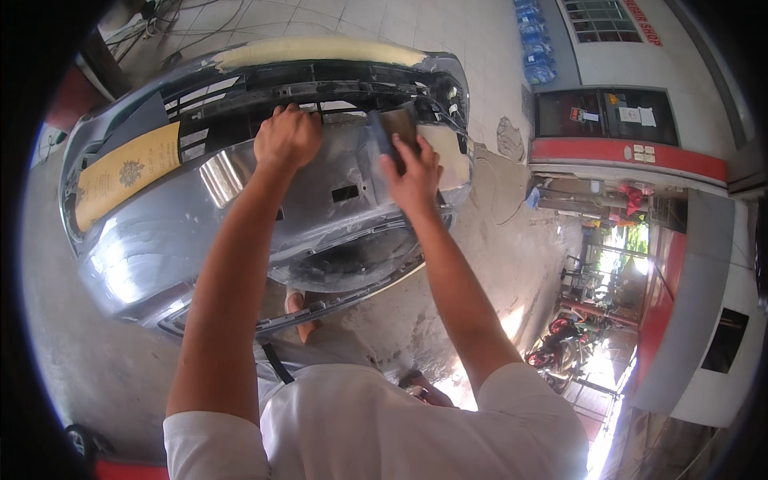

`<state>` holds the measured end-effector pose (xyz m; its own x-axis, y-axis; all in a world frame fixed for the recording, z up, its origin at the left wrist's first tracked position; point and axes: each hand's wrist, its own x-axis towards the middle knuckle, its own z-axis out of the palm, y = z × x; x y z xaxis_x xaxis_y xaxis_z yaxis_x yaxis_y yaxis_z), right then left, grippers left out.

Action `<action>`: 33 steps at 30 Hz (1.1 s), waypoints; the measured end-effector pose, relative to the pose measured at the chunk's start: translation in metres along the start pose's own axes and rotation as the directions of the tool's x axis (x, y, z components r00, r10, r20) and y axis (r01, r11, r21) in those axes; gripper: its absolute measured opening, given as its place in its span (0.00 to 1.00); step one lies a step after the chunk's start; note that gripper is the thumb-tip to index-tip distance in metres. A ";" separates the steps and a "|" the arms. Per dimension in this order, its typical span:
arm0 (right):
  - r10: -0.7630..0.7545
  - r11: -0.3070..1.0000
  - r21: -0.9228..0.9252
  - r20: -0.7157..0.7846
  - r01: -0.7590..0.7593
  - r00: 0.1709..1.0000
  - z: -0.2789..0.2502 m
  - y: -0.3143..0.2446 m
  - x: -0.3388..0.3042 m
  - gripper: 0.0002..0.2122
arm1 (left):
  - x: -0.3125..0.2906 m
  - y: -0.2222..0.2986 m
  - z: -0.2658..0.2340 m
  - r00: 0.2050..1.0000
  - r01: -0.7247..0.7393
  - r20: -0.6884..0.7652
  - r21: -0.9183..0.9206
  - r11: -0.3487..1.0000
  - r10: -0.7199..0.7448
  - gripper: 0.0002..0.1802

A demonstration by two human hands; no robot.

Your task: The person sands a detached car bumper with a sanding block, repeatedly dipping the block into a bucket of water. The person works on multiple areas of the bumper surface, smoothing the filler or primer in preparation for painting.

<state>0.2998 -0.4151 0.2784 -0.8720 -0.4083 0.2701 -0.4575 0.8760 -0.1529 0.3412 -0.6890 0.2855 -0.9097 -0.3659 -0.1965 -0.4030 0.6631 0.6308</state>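
Note:
A grey car bumper [176, 232] with patches of cream filler lies across the floor in front of me. My left hand [288, 138] is closed over the edge of its grille opening, fingertips hidden behind the knuckles. In my right hand [414, 174] is a dark sanding block [396, 126], pressed near the bumper's right end and slightly blurred. Beside my left forearm, a shiny ridged metal piece [224, 176] rests on the bumper. Farther left, a yellow-backed sandpaper sheet [130, 174] lies over the grille area, next to a dark grey sheet [136, 126].
Cables [160, 32] trail over the tiled floor at the far left. Blue plastic bottles [534, 44] line the wall at the far right. A motorbike [560, 340] stands to the right. My foot [296, 302] shows under the bumper's near edge.

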 end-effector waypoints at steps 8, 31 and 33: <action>0.132 0.984 -0.124 0.018 -0.129 0.991 0.015 -0.053 -0.012 0.26 | 0.009 -0.006 0.005 0.997 -0.081 0.010 0.040 0.996 0.081 0.27; 0.058 0.998 0.032 0.016 -0.059 0.998 0.001 -0.046 -0.033 0.25 | -0.002 0.001 -0.006 0.999 -0.018 0.034 0.080 0.997 0.015 0.29; 0.011 0.997 0.079 -0.011 -0.010 1.000 -0.004 0.021 -0.019 0.24 | -0.005 0.009 -0.010 0.999 -0.004 0.054 0.093 0.996 -0.001 0.29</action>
<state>0.3071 -0.3877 0.2739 -0.8750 -0.3959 0.2788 -0.4610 0.8571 -0.2300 0.3435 -0.6877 0.2999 -0.9136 -0.3303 -0.2374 -0.4065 0.7224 0.5593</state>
